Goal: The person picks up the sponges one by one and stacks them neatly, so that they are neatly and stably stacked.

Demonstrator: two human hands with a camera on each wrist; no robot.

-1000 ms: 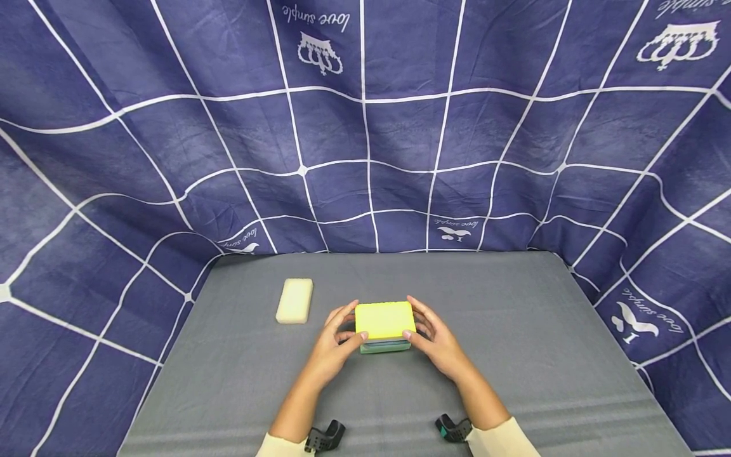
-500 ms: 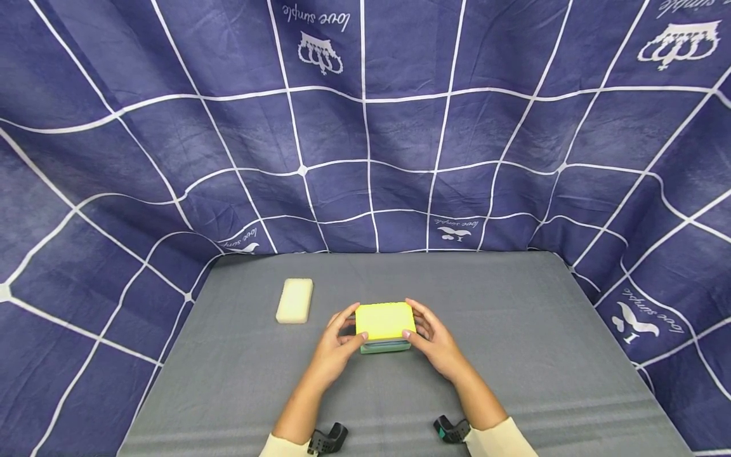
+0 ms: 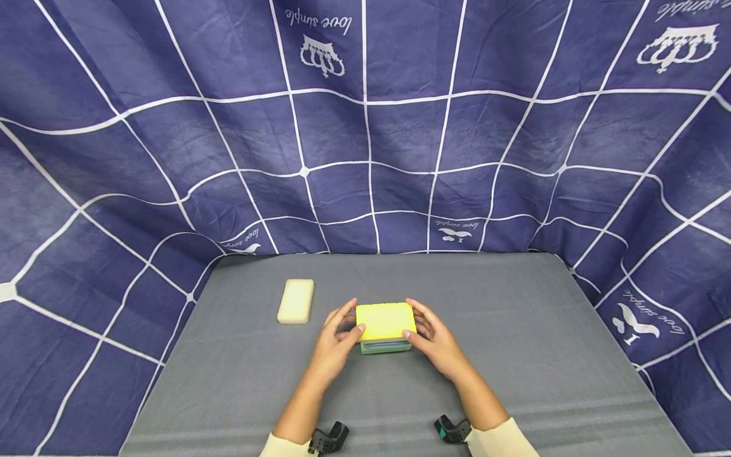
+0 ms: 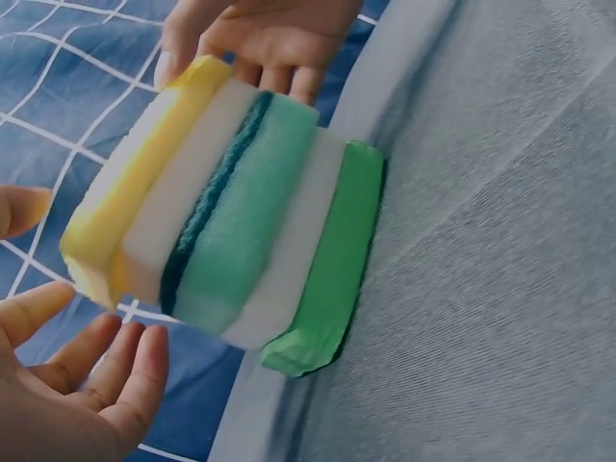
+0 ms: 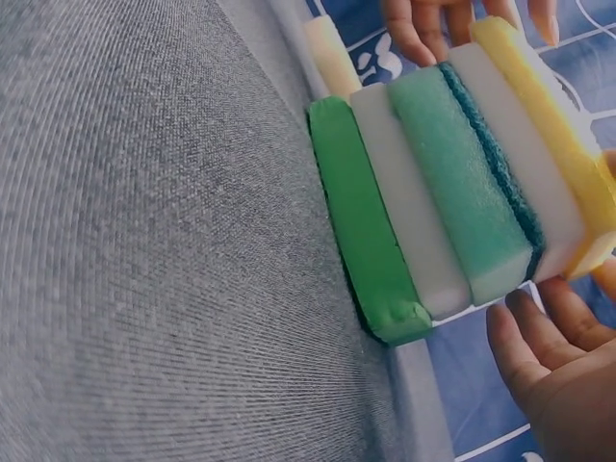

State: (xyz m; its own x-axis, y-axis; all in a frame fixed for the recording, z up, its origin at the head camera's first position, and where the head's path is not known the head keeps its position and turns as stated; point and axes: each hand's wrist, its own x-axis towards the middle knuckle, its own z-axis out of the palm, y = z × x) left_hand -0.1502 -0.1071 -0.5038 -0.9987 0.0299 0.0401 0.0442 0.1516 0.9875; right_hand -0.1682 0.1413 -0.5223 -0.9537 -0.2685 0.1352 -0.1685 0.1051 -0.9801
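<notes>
A stack of sponges stands on the grey table before me. From the bottom up I see a green block [image 4: 335, 265], a white sponge [image 4: 291, 260], a light-green sponge [image 4: 248, 226] with a dark teal scouring layer, another white sponge [image 4: 186, 183] and a yellow sponge [image 3: 386, 320]. My left hand [image 3: 332, 349] is beside the stack's left end, fingers spread and slightly bent, with a gap to the stack in the left wrist view. At the opposite end my right hand [image 3: 438, 346] holds the yellow sponge between thumb and forefinger, its other fingertips by the lower layers.
A cream sponge [image 3: 296, 301] lies flat on the grey cloth-covered table [image 3: 514, 317], back and left of the stack. Blue curtains [image 3: 400, 133] with white grid lines enclose the back and sides. Black wrist devices [image 3: 328, 438] sit at both cuffs.
My left thumb has lifted off the yellow sponge's near edge, and the left hand has drawn slightly away to the left. My right hand and the stack look nearly the same.
</notes>
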